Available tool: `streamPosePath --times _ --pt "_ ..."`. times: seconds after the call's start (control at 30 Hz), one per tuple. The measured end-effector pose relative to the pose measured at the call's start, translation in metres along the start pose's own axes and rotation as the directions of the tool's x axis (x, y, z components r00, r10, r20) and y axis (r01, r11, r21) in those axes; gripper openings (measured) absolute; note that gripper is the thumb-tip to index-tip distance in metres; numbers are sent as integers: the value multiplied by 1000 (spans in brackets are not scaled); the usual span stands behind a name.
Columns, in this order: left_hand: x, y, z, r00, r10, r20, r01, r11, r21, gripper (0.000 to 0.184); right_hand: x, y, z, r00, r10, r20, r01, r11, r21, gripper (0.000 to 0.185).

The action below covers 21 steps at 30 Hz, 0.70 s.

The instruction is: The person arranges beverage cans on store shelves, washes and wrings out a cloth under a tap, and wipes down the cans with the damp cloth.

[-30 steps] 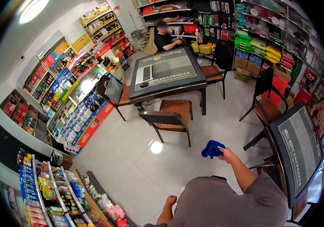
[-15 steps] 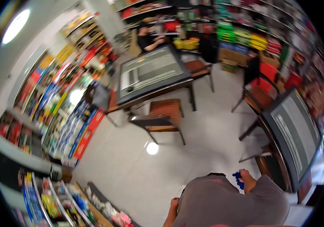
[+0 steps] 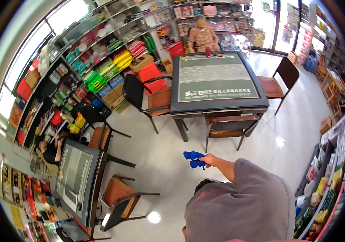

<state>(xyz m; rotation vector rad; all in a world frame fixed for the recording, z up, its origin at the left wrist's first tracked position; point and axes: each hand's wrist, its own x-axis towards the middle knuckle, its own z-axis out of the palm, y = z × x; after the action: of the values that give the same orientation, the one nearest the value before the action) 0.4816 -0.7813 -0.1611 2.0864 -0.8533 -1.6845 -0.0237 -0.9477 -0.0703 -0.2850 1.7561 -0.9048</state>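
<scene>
A crumpled royal-blue cloth [image 3: 196,155] hangs from the right hand [image 3: 209,160] of a person in a grey short-sleeved shirt [image 3: 239,205], above a glossy pale tiled floor [image 3: 168,193]. The fingers are closed on one end of the cloth; its loose folds spread out to the left. A sliver of skin [image 3: 184,232] shows beside the shirt's lower left edge, but whether the left hand is open or closed cannot be told.

Ahead, well apart from the cloth, stands a square, dark-framed surface [image 3: 215,80] with a grey-green cover printed in white characters. A small red cylindrical container [image 3: 208,51] stands near its far edge, where another person in patterned tan clothing [image 3: 203,38] faces the camera.

A brown-backed chair with a metal frame [image 3: 233,121] is drawn up to the near side; a black armchair with a woven brown seat [image 3: 159,101] flanks the left. At lower left, a second printed surface [image 3: 82,161] carries an open laptop [image 3: 71,197] and a black mouse [image 3: 79,206], with a person in black [image 3: 51,153] beyond it.
</scene>
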Motion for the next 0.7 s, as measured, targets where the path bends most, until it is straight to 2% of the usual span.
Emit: streamPosePath --times 0.17,0.23,0.3,0.33,0.4,0.43,0.5,0.53,0.7 --pt "12 39 -24 993 97 65 -101 993 62 32 -10 52 -52 974 135 -183 -160 979 -130 47" --pt "6 55 -21 988 138 65 -142 988 63 30 -12 86 -70 944 159 -290 -202 971 -126 50" --pt "9 64 -20 986 148 73 -156 980 121 27 -17 114 -91 928 232 -292 -255 966 -44 47" --pt "54 21 -19 969 229 93 -241 959 153 25 -24 121 -96 901 286 -327 -303 953 -1 47" --pt "71 5 -10 914 385 130 -405 890 210 21 -29 124 -105 863 359 -355 -364 930 54 51" --pt "63 -6 -6 967 232 107 -250 944 216 21 -26 131 -106 872 353 -340 -363 931 38 51" --pt "57 -5 4 990 104 92 -120 974 193 19 -11 143 -110 887 339 -315 -355 935 7 52" --pt "55 -1 6 992 83 90 -99 977 189 19 -17 135 -104 882 329 -336 -329 942 59 55" --pt "48 14 10 990 61 123 -85 976 198 17 -21 88 -69 953 212 -217 -221 975 -18 63"
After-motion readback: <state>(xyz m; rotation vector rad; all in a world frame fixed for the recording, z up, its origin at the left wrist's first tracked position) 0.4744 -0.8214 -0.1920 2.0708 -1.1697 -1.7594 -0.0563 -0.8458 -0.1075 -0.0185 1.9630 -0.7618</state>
